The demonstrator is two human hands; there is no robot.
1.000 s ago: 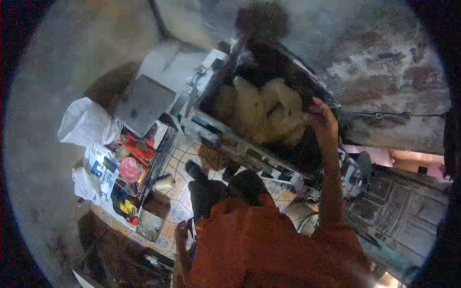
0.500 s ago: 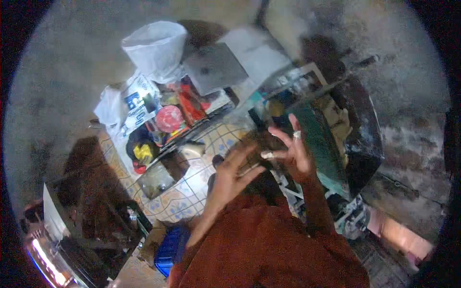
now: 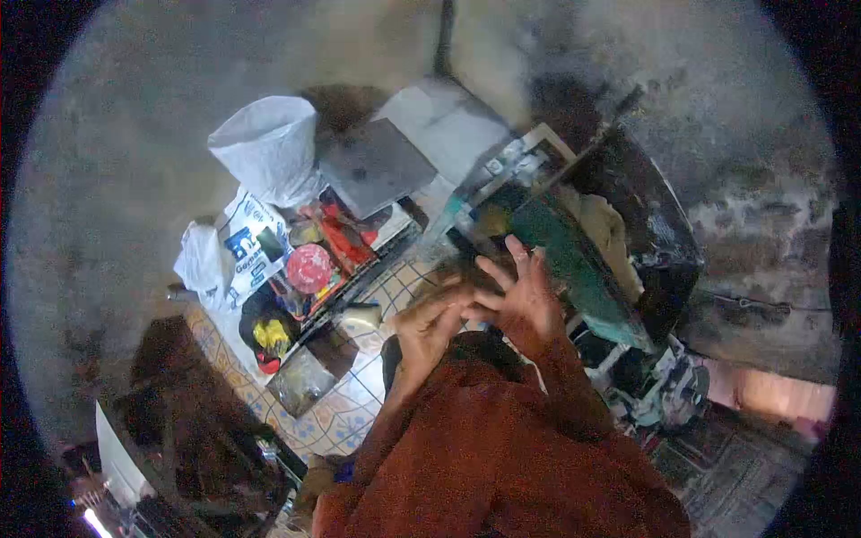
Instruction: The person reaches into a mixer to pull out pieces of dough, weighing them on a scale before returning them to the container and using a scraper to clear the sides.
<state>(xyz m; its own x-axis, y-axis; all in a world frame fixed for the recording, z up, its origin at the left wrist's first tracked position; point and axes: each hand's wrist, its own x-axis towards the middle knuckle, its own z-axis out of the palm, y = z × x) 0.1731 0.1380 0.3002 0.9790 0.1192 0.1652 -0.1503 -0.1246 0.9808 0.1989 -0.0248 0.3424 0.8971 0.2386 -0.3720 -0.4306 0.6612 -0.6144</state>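
Closer together now, left hand (image 3: 435,325) touches open right hand (image 3: 531,307) near the centre; whether left grips, I cannot tell. Dough (image 3: 603,231) lies in the tub (image 3: 662,211), right of centre.

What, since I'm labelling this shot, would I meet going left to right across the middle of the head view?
Small white bag → printed bag → pink disc → left hand → right hand → beige mass → metal rod.
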